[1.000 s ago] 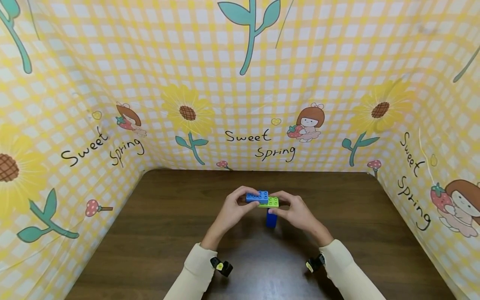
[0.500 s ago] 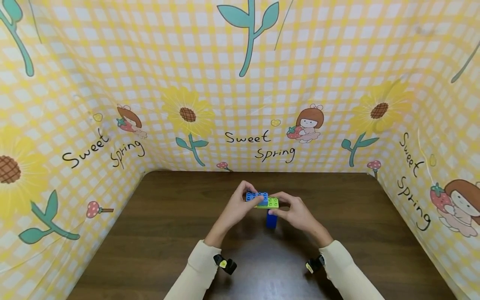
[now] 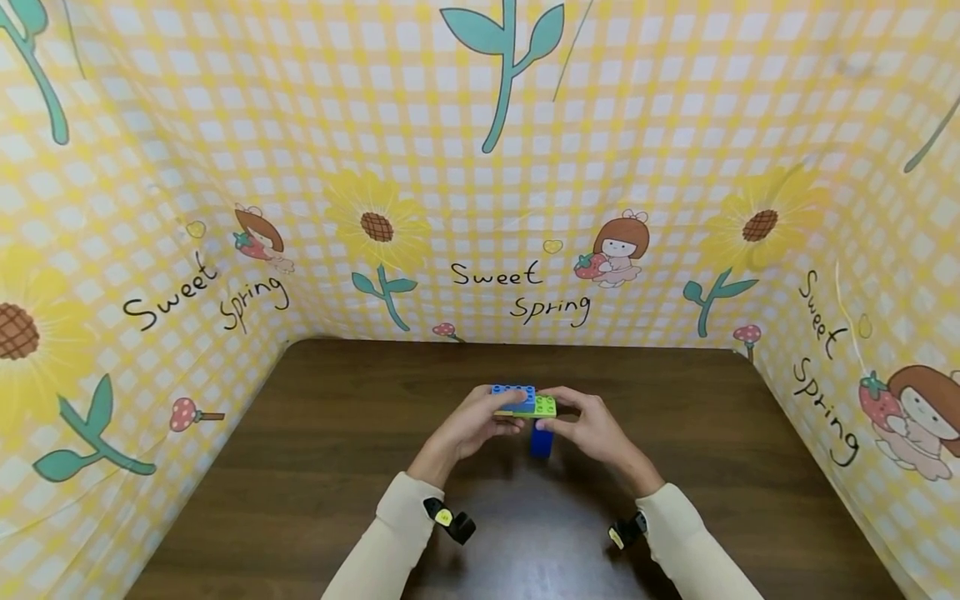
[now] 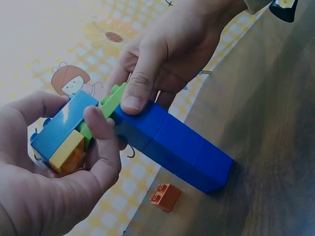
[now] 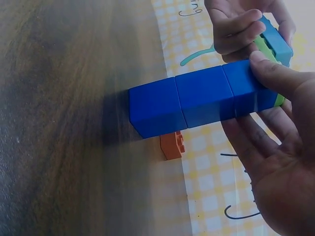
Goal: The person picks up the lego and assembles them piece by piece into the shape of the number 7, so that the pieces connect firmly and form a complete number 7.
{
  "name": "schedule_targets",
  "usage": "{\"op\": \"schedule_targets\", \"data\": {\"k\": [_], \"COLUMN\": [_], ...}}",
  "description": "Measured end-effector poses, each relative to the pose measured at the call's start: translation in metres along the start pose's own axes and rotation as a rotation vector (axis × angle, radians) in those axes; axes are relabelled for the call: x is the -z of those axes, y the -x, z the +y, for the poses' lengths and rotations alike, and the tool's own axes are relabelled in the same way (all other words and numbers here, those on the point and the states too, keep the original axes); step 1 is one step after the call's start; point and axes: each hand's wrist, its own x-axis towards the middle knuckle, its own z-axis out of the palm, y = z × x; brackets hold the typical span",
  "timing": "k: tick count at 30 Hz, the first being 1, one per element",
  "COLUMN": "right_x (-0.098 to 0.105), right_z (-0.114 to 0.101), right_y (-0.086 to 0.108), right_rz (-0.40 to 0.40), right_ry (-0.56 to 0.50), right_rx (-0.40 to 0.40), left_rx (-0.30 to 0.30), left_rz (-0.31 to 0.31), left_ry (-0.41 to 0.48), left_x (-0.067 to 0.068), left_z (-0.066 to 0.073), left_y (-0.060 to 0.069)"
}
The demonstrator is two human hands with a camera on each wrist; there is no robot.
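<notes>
Three dark blue bricks form a tower (image 5: pixel 179 103) that meets the table at its foot. Across its top lies a lime green brick (image 3: pixel 546 406), with a light blue brick (image 3: pixel 513 397) on its left part. A yellow brick (image 4: pixel 68 151) sits under the light blue one, beside the green. My left hand (image 3: pixel 468 423) pinches this overhanging end, thumb on top of the light blue brick and fingers beneath. My right hand (image 3: pixel 596 423) grips the tower's uppermost brick just below the green one, its thumb (image 4: pixel 133 101) on the near face.
A small orange brick (image 4: pixel 166 196) rests on the table behind the tower; the head view does not show it. Checked cloth (image 3: pixel 480 208) walls off the back and sides of the brown wooden table (image 3: pixel 337 467).
My left thumb has come up onto the light blue brick, and the left fingers have shifted from behind it to underneath. My right hand stays in place on the tower.
</notes>
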Motion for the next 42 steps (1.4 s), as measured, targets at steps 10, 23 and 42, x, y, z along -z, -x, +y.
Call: {"op": "schedule_targets", "data": {"k": [10, 23, 42], "right_x": [-0.0002, -0.0016, -0.0024], "right_z": [-0.0022, -0.0008, -0.0016], "right_y": [-0.0013, -0.0008, 0.0010], "right_rz": [0.010, 0.018, 0.040], "right_ry": [-0.008, -0.024, -0.011], "right_rx": [0.010, -0.002, -0.024], "left_rx": [0.004, 0.027, 0.006], "left_rz": [0.019, 0.054, 0.025], "left_ry": [0.028, 0.044, -0.007], "left_x": [-0.0010, -0.0021, 0.0030], "left_z": [-0.0005, -0.0028, -0.0057], "left_y": [-0.0002, -0.0021, -0.0010]}}
